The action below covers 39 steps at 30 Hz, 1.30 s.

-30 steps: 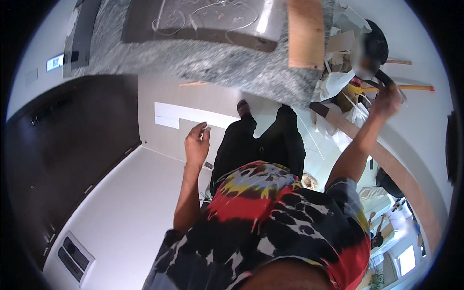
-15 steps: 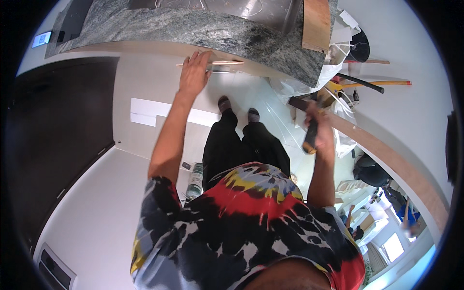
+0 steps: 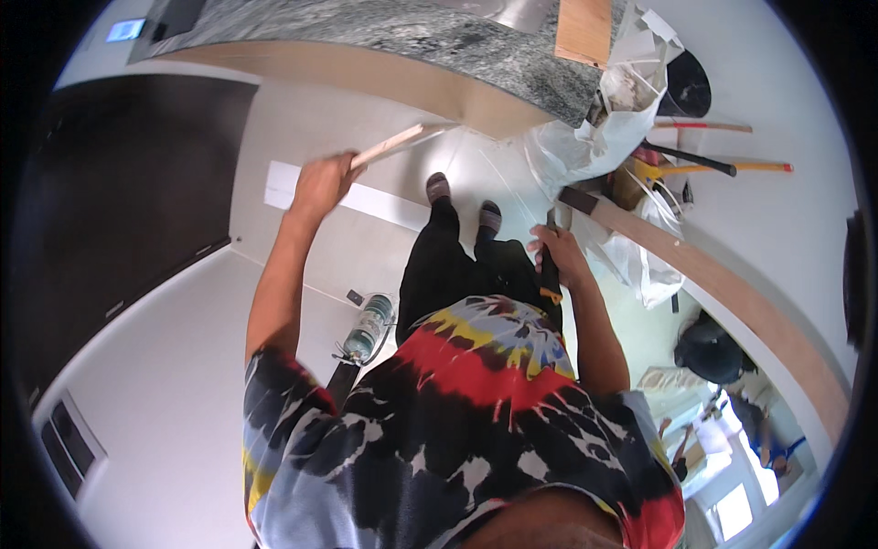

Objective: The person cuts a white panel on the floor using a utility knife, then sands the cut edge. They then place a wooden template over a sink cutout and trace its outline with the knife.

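My left hand [image 3: 320, 183] is closed on a thin pale wooden strip [image 3: 384, 146], which points up and right below the front of the grey stone countertop [image 3: 357, 37]. A narrow greyish piece lies along the strip's far part; I cannot tell whether it is separate. My right hand [image 3: 562, 252] grips a tool [image 3: 550, 274] with a black and orange handle, held upright by my right thigh; its grey head is too small to name. My two feet in sandals stand on the light floor between the hands.
White plastic bags [image 3: 585, 151], long-handled tools [image 3: 759, 167] and a long board [image 3: 695, 265] crowd the right. A wooden board [image 3: 581, 32] lies on the countertop. A dark door panel [image 3: 137, 201] is at left, a green cylinder [image 3: 366, 329] near my left side, and people work at lower right.
My left hand has come down and left from the counter's edge with the strip in it. My right hand has brought the tool down from the bags at the right to beside my thigh.
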Motion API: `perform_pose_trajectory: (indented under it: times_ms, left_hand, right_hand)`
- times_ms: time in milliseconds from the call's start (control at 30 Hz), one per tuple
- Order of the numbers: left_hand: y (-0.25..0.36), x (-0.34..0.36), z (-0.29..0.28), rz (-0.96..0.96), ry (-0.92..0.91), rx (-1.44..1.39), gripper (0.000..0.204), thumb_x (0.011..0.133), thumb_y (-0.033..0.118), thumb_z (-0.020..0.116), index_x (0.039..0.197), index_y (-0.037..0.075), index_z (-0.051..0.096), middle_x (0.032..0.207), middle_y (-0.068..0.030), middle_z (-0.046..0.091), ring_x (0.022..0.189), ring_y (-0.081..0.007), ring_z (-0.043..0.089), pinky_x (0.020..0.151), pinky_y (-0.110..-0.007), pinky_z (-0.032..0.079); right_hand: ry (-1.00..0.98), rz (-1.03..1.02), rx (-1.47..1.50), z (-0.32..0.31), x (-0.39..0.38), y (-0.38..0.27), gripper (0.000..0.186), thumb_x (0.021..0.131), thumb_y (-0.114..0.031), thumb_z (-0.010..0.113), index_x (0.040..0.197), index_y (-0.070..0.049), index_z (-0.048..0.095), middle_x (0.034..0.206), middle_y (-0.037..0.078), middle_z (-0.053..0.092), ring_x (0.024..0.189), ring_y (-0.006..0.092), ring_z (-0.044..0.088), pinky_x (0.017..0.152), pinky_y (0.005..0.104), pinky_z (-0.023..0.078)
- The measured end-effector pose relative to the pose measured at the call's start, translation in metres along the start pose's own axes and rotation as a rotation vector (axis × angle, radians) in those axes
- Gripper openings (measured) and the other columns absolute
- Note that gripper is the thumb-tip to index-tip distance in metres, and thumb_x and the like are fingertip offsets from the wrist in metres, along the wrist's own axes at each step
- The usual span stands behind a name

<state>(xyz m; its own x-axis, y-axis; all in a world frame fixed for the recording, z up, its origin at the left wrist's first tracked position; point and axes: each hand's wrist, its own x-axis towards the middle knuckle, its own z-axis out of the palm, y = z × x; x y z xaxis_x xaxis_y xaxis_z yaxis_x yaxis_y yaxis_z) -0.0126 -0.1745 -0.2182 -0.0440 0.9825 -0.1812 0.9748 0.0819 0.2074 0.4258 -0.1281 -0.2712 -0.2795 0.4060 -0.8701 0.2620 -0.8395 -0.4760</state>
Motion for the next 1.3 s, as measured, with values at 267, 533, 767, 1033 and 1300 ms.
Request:
perform_pose_trajectory:
  times_ms: [267, 533, 767, 1033, 1300]
  left_hand:
    - [0.115, -0.254, -0.099, 0.000, 0.208, 0.066, 0.027, 0.075, 0.006, 0.069, 0.102, 0.006, 0.066, 0.091, -0.0083, 0.071, 0.077, -0.0228, 0.069, 0.066, -0.035, 0.054]
    - [0.191, -0.393, -0.091, -0.264, 0.477, 0.271, 0.024, 0.078, 0.004, 0.072, 0.101, 0.002, 0.065, 0.096, -0.0108, 0.072, 0.091, -0.0259, 0.072, 0.072, -0.036, 0.057]
    - [0.204, -0.451, -0.041, -0.559, 0.626, 0.314, 0.029, 0.081, -0.002, 0.070, 0.109, 0.001, 0.065, 0.112, -0.0154, 0.070, 0.108, -0.0346, 0.068, 0.090, -0.044, 0.056]
    - [0.177, -0.443, 0.044, -1.219, 0.464, -0.162, 0.034, 0.090, 0.011, 0.067, 0.120, -0.005, 0.065, 0.119, -0.0215, 0.067, 0.110, -0.0369, 0.065, 0.098, -0.042, 0.051]
    - [0.096, -0.241, -0.021, -0.958, 1.046, -0.654, 0.040, 0.096, 0.022, 0.064, 0.130, 0.000, 0.061, 0.126, -0.0192, 0.065, 0.110, -0.0270, 0.066, 0.092, -0.039, 0.054]
  right_hand:
    - [-0.323, 0.178, 0.002, 0.149, 0.081, -0.042, 0.067, 0.087, -0.058, 0.070, 0.113, 0.000, 0.052, 0.092, 0.016, 0.069, 0.057, 0.0113, 0.053, 0.053, 0.0299, 0.051]
    - [-0.528, 0.108, -0.170, 0.281, 0.084, -0.005, 0.015, 0.083, -0.006, 0.075, 0.085, -0.007, 0.061, 0.064, -0.001, 0.053, 0.054, 0.0102, 0.052, 0.048, 0.0290, 0.047]
    - [-0.790, -0.247, -0.005, 0.336, -0.024, -0.086, 0.017, 0.079, 0.000, 0.075, 0.087, -0.002, 0.061, 0.072, 0.002, 0.058, 0.059, 0.0114, 0.057, 0.054, 0.0288, 0.051]
    - [-0.825, -0.647, 0.039, 0.303, -0.084, -0.119, 0.021, 0.082, -0.004, 0.074, 0.099, -0.001, 0.063, 0.073, -0.001, 0.058, 0.058, 0.0078, 0.055, 0.054, 0.0241, 0.048]
    - [-0.429, -1.093, -0.263, 0.251, -0.095, -0.128, 0.022, 0.081, -0.007, 0.076, 0.095, 0.003, 0.063, 0.070, 0.002, 0.061, 0.059, 0.0081, 0.059, 0.055, 0.0258, 0.047]
